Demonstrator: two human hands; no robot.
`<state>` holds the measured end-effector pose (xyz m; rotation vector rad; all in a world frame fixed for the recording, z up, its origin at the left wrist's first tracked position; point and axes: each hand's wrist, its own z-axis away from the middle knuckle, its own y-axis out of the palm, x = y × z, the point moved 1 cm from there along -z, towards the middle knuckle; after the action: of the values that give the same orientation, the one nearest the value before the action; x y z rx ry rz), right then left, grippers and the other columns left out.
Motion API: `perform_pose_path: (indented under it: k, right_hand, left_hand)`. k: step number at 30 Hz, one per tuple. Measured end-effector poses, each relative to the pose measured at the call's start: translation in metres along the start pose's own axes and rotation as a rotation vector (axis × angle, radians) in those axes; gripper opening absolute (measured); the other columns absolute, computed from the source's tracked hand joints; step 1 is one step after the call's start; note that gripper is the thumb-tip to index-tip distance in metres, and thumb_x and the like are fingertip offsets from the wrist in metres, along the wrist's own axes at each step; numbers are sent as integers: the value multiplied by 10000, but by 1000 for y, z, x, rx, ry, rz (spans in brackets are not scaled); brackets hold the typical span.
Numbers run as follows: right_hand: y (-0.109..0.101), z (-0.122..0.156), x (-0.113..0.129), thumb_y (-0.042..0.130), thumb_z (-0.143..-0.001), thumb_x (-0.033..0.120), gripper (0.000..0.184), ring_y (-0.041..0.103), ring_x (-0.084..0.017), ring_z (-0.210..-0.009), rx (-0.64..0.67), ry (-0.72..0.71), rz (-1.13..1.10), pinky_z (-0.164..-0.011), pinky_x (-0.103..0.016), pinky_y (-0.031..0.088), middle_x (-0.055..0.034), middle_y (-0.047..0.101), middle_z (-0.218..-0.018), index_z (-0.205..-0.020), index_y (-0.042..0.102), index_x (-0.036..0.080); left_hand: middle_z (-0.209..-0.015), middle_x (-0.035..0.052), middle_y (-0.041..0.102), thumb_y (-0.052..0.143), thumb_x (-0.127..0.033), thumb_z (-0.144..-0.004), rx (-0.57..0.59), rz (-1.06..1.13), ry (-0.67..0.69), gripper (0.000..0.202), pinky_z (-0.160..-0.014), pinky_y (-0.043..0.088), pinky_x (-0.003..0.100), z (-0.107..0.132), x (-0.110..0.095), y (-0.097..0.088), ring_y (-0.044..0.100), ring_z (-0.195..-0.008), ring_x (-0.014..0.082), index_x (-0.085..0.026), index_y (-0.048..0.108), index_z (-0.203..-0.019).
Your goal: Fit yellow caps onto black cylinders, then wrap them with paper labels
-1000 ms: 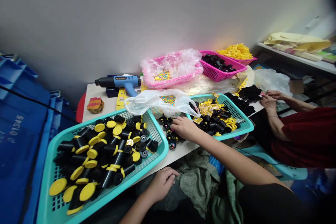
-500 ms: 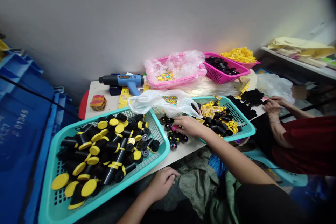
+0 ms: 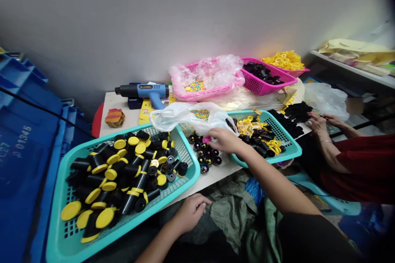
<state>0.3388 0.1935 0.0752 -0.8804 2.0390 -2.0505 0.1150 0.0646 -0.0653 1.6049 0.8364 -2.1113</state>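
My right hand (image 3: 224, 141) reaches over a group of small round black pieces (image 3: 209, 157) on the table. Its fingers are closed on a small pink piece (image 3: 206, 140), mostly covered by the fingertips. Coloured bits show inside some of the black pieces. Behind the hand, a clear plastic bag (image 3: 173, 114) holds multicoloured beads (image 3: 200, 115). Low by my lap, my left hand (image 3: 190, 213) is loosely closed, thumb against the fingers; nothing shows between them. To its left, a turquoise basket (image 3: 189, 185) is heaped with black tubes with yellow caps (image 3: 105, 218).
A second turquoise basket (image 3: 288, 157) holds yellow and black parts. Behind stand a bag-lined pink basket (image 3: 185, 97), a pink basket of black parts (image 3: 258, 87) and a blue heat gun (image 3: 156, 98). At right, another person's hands (image 3: 321, 125) handle black pieces. Blue crates (image 3: 24, 152) stand left.
My right hand has shifted slightly up, still holding the pink piece. My left hand stays low, its thumb and fingers a little closer together. The whole view has shifted slightly.
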Motion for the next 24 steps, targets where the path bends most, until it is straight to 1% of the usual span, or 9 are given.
perform_pose_path:
  k: [2, 3, 5, 7, 11, 15, 20, 22, 24]
  right_hand:
    - [-18, -11, -15, 548, -873, 283, 243, 603, -210, -884, -120, 138, 7, -827, -328, 454, -87, 673, -992, -1060, 663, 179]
    - [-25, -19, -24, 565, -867, 273, 241, 602, -211, -885, -156, 221, 16, -836, -340, 458, -93, 668, -1009, -1065, 656, 170]
    - [-30, -42, -43, 585, -871, 259, 218, 606, -214, -897, -148, 349, 37, -857, -369, 468, -103, 660, -1029, -1050, 654, 156]
    - [-25, -69, -59, 579, -898, 287, 216, 613, -209, -929, -94, 396, 41, -857, -391, 495, -94, 646, -1061, -1056, 642, 153]
    - [-5, -115, -78, 547, -931, 330, 293, 600, -206, -1025, -47, 401, 9, -861, -395, 524, -87, 579, -1217, -1181, 579, 180]
    - [6, -137, -87, 569, -917, 334, 319, 600, -229, -1031, 22, 379, -64, -860, -403, 522, -85, 584, -1204, -1183, 579, 157]
    - [9, -138, -97, 558, -921, 351, 316, 602, -241, -1022, 137, 306, -210, -853, -400, 527, -63, 591, -1192, -1165, 592, 154]
    - [5, -133, -101, 560, -921, 346, 305, 614, -223, -989, 149, 276, -271, -830, -393, 534, -65, 604, -1160, -1149, 595, 145]
    - [-1, -126, -103, 598, -895, 326, 258, 630, -197, -912, 121, 251, -329, -804, -365, 532, -60, 648, -1056, -1061, 631, 131]
  left_hand:
    - [-781, 25, 633, 421, -169, -868, 2, -12, 6, 288, -739, 479, 259, 0, -1, 0, 593, -721, 146, -184, 691, -965]
    - [-776, 25, 632, 422, -170, -870, 3, -18, 8, 284, -738, 478, 259, 0, -1, 0, 593, -720, 147, -184, 692, -960]
    - [-780, 28, 632, 423, -176, -874, -4, -20, 12, 278, -731, 478, 258, 0, 0, 2, 592, -712, 146, -183, 691, -949]
    - [-781, 28, 627, 421, -184, -881, -18, -5, 12, 273, -717, 477, 255, -1, 3, 4, 589, -693, 141, -182, 687, -948]
    - [-749, 24, 600, 438, -237, -892, -39, 79, 5, 254, -632, 469, 229, -4, 15, 9, 573, -617, 121, -168, 675, -951]
    - [-715, 20, 577, 467, -298, -891, -24, 108, 32, 257, -599, 462, 222, -8, 21, 9, 554, -573, 111, -156, 676, -939]
    - [-709, 20, 575, 452, -282, -894, -23, 99, 45, 267, -630, 470, 232, -8, 16, 7, 559, -578, 111, -151, 679, -938]
    - [-713, 18, 576, 460, -277, -890, -32, 114, 39, 253, -626, 468, 230, -7, 16, 7, 562, -582, 111, -156, 678, -931]
    - [-721, 17, 579, 470, -266, -883, -38, 126, 29, 236, -617, 466, 227, -7, 18, 9, 562, -585, 112, -160, 677, -922]
